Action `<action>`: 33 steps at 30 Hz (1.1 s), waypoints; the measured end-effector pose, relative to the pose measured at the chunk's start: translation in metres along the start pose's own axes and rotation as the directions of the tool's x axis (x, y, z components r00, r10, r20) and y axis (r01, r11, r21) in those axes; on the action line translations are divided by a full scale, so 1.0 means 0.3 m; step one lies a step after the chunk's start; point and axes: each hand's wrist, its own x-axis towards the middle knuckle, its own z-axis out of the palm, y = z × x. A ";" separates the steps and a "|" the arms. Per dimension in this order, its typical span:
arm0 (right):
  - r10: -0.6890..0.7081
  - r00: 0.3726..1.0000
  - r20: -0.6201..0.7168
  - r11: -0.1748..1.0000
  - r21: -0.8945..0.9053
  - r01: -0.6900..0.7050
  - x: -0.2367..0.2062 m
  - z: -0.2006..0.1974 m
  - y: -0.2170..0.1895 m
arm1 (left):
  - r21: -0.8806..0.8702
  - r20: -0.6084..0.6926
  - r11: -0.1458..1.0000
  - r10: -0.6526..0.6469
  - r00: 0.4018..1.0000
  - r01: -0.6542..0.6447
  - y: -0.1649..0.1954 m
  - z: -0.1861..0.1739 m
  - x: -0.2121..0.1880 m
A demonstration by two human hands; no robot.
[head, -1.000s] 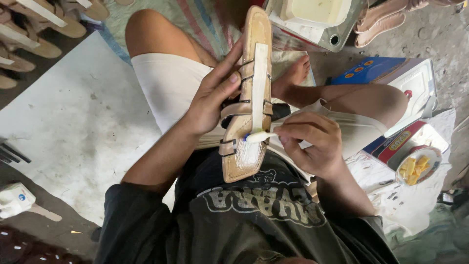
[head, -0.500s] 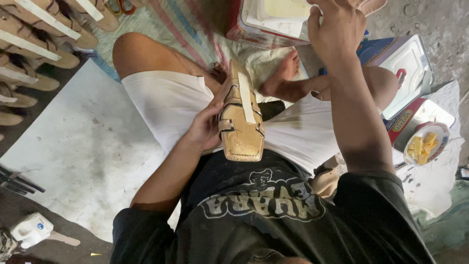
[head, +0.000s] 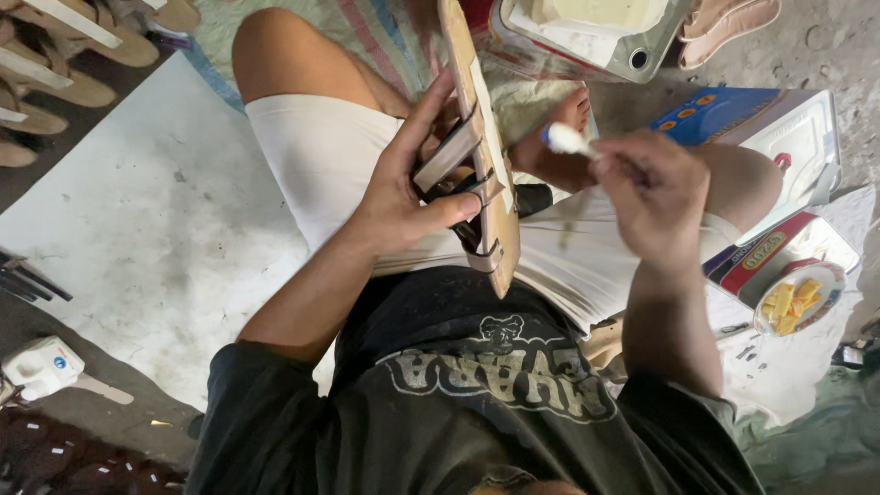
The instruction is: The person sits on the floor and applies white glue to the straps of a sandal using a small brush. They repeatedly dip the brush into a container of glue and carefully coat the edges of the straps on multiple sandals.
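The left hand clamped a tan sandal sole on edge over the lap, thumb across its straps. Just right of that grip, apart from the sole, the right hand pinched a white-tipped brush. Beyond both sat an open tin of pale glue.

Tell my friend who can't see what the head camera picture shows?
A seated person's left hand holds a tan sandal sole with straps on edge over their lap. Their right hand holds a white-tipped brush beside it, below a tub of pale glue.
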 end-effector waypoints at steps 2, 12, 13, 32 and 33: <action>-0.100 0.993 0.061 0.968 0.237 0.082 -0.067 0.049 -0.041 | 0.009 0.019 0.999 0.052 0.998 -0.052 0.026 0.022 -0.007; -0.327 0.944 -0.041 0.943 0.053 0.329 -0.097 0.126 -0.078 | 0.249 0.021 0.962 0.112 0.994 -0.113 0.074 0.058 -0.005; -0.352 0.935 -0.036 0.934 0.052 0.353 -0.099 0.128 -0.078 | 0.233 0.007 0.968 0.096 0.995 -0.095 0.076 0.058 -0.006; -0.376 0.927 0.009 0.926 -0.031 0.376 -0.123 0.099 -0.109 | 0.224 0.010 0.969 0.107 0.994 -0.106 0.085 0.057 -0.015; -0.354 0.935 -0.001 0.935 -0.036 0.354 -0.124 0.098 -0.111 | 0.236 0.031 0.962 0.133 0.991 -0.137 0.081 0.057 -0.015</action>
